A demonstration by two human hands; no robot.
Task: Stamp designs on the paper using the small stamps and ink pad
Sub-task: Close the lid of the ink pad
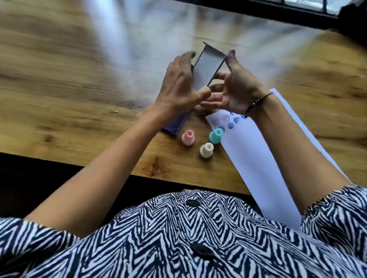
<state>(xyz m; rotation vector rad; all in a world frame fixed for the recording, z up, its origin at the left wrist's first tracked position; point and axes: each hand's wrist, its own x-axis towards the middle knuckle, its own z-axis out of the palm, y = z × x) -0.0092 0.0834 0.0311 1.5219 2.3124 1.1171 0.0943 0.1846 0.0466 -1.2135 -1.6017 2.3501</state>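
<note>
Gripping a purple box lid [206, 68] between them, left hand [181, 85] and right hand [237, 86] hold it above the wooden surface [74, 90]; three stamps [206, 149] stand beside the stamped paper [262, 164].

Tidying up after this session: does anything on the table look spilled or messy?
Small dark specks lie scattered on the wooden table, left of the left hand. The right hand's fingertips look ink-stained. Stamps stand upright; nothing spilled.

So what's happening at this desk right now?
A person holds a purple lid or tray raised between the left hand and right hand. The purple case lies beneath. Three small stamps, pink, teal and cream, stand beside the paper, which already carries blue prints.
</note>
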